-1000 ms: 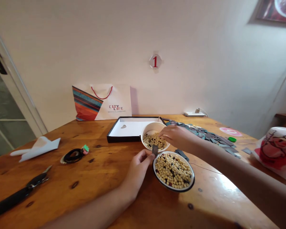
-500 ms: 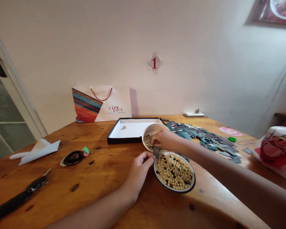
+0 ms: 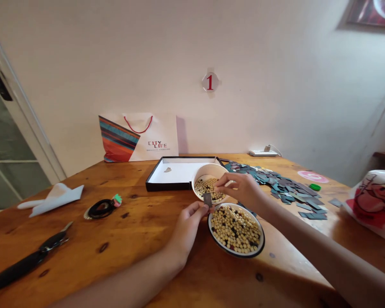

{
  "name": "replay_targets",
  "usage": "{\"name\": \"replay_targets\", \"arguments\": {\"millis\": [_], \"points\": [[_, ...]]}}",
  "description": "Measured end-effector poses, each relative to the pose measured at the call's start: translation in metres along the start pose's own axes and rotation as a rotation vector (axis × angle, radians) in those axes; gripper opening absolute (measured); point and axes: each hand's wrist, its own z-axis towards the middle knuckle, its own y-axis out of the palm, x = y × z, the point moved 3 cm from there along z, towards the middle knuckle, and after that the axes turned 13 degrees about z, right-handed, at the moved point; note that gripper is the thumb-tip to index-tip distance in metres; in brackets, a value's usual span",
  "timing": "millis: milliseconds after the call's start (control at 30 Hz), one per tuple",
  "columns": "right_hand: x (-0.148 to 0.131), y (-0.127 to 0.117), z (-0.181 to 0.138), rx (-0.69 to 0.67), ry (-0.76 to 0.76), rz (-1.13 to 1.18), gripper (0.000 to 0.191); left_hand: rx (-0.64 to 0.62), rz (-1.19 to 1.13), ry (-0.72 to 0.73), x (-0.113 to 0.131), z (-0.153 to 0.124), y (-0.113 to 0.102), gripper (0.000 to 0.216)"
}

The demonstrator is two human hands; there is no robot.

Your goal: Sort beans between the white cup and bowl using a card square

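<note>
My left hand (image 3: 189,222) pinches a small dark card piece (image 3: 207,199) upright at the left rim of a dark-rimmed bowl (image 3: 256,247) filled with pale and dark beans. My right hand (image 3: 240,188) hovers over a smaller white bowl (image 3: 208,170) of pale beans just behind, its thumb and fingertips pressed together in a pinch; what they hold is too small to make out.
A black tray with a white floor (image 3: 176,172) lies behind the bowls. Dark card pieces (image 3: 282,186) are scattered at the right, near a green cap (image 3: 314,187) and a printed plastic bag (image 3: 372,204). At left lie scissors (image 3: 25,262), a black ring (image 3: 99,208) and white paper (image 3: 51,197).
My right hand dipped into the white bowl's beans, then lifted and drew back to the right in a pinch. My left hand kept the dark piece at the bowl's rim.
</note>
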Motion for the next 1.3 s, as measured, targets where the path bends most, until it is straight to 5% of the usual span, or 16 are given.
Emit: {"name": "replay_targets", "arguments": {"millis": [300,867,1300], "points": [[-0.014,0.016,-0.024,-0.020,-0.265,-0.087,0.015,-0.088,0.032,0.051,0.001,0.001,0.001,0.016],[-0.008,0.021,-0.024,-0.058,-0.157,-0.004,0.012,-0.084,0.046,0.088,0.004,-0.002,0.002,0.025],[-0.011,0.020,-0.026,-0.023,-0.214,-0.031,0.009,-0.035,-0.031,0.090,0.002,-0.002,-0.002,0.027]]}}
